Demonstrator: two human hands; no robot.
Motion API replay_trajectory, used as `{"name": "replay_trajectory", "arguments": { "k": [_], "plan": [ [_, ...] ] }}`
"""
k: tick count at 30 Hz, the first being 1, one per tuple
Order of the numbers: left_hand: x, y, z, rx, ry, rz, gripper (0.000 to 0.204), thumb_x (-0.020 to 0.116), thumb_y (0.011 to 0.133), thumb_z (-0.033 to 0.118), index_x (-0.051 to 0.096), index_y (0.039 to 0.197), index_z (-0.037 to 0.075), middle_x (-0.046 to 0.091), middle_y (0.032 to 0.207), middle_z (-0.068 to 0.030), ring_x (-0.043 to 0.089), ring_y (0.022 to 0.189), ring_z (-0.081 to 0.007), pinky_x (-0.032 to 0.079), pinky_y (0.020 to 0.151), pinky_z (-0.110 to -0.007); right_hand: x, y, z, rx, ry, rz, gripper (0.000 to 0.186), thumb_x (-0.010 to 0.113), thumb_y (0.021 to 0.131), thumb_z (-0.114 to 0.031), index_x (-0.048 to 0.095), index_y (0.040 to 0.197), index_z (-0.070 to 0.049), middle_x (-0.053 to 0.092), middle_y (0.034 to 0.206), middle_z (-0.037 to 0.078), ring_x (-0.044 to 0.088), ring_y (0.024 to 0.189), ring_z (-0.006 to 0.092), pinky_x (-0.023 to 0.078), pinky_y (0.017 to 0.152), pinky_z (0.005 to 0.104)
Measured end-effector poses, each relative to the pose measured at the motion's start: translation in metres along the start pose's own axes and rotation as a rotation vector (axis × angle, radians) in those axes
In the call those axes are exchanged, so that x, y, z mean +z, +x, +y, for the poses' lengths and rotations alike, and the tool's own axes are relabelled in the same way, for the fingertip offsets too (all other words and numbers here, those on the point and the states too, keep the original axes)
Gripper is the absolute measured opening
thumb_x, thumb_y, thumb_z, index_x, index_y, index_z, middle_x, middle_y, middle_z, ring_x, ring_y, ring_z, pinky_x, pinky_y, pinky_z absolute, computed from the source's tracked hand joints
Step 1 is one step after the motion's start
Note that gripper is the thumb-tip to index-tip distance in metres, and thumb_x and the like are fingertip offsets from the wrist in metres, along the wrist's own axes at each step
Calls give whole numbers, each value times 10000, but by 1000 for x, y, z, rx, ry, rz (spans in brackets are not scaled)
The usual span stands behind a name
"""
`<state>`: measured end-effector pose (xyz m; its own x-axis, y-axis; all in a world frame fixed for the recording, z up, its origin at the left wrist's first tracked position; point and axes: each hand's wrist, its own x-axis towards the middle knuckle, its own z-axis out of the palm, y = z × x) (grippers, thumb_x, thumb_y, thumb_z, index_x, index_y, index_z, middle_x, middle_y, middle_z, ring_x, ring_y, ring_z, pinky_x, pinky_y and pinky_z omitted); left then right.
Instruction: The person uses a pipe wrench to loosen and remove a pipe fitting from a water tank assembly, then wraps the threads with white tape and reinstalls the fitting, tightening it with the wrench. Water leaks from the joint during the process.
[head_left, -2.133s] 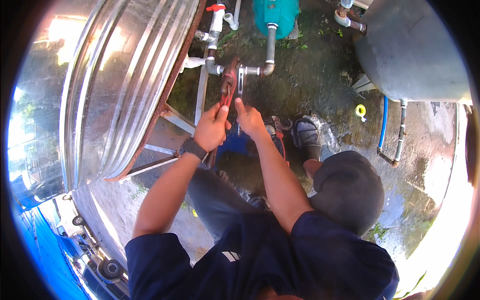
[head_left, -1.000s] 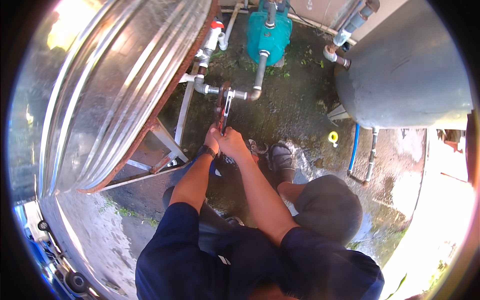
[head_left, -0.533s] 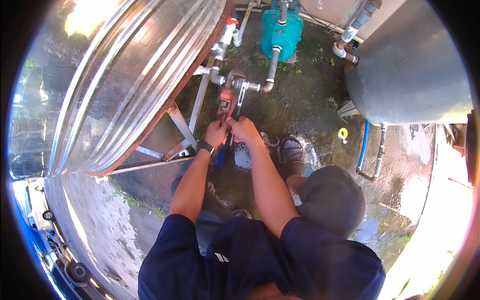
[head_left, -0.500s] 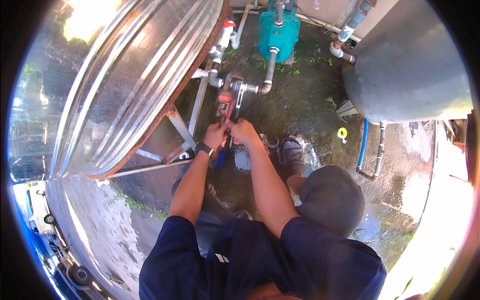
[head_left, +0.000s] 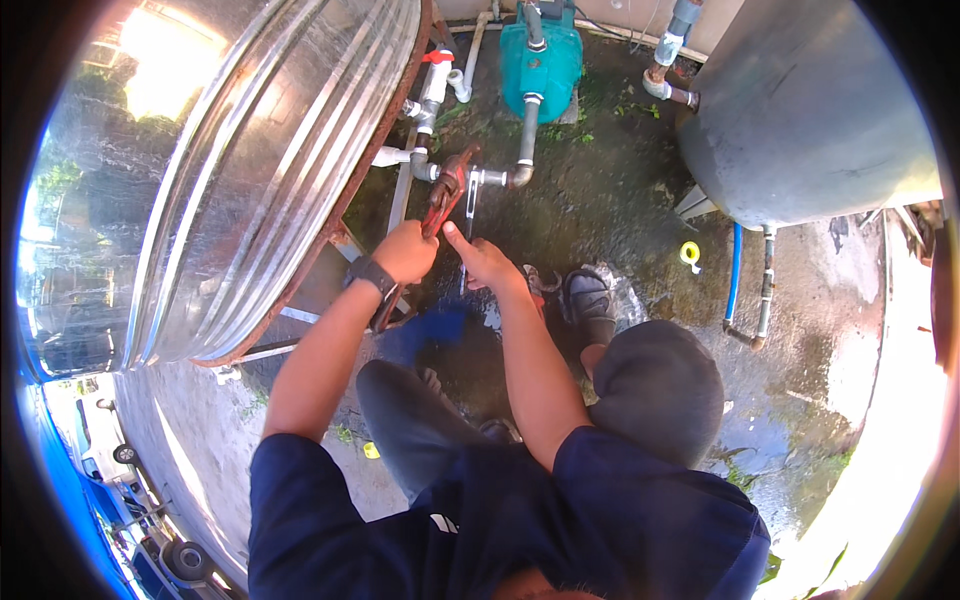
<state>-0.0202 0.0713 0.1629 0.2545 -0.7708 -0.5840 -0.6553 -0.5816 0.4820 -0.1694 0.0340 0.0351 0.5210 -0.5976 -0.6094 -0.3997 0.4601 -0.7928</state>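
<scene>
My left hand (head_left: 405,252) is closed round the handle of a red pipe wrench (head_left: 440,205). The wrench's jaws sit at the grey pipe joint (head_left: 488,177), and its handle end sticks out below my wrist. A silver wrench (head_left: 470,205) with a slotted handle hangs down from the same joint. My right hand (head_left: 485,262) is at the lower part of that handle, thumb stretched up toward the pipe wrench, fingers curled and partly hidden. Grey pipe and an elbow run from the joint to a teal pressure tank (head_left: 540,65).
A large ribbed steel tank (head_left: 250,200) on a rusty-edged stand fills the left. A grey tank (head_left: 800,120) stands at right, with a blue hose (head_left: 735,275) under it. A yellow tape roll (head_left: 690,254) lies on the wet floor. A red-handled valve (head_left: 437,60) tops the white piping.
My left hand and the pipe wrench's handle have swung left, away from my right hand. My right thumb has lifted off. The handle now slants more to the lower left.
</scene>
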Motion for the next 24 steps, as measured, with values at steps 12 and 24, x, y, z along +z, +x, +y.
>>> {"name": "replay_trajectory", "arguments": {
  "k": [12,24],
  "plan": [
    [-46,18,72,67,436,-458,281,536,926,135,584,811,-118,630,673,-154,655,514,-238,543,461,-381,-6,-7,-10,62,-113,-117,1026,461,794,-911,583,946,97,621,859,167,675,737,226,594,647,347],
    [-15,-5,58,15,263,-196,265,522,961,204,529,1029,-52,607,664,-131,604,460,-220,477,413,-367,10,11,18,-86,25,105,996,435,865,-848,663,887,121,692,889,304,701,959,420,526,867,473]
  ]
}}
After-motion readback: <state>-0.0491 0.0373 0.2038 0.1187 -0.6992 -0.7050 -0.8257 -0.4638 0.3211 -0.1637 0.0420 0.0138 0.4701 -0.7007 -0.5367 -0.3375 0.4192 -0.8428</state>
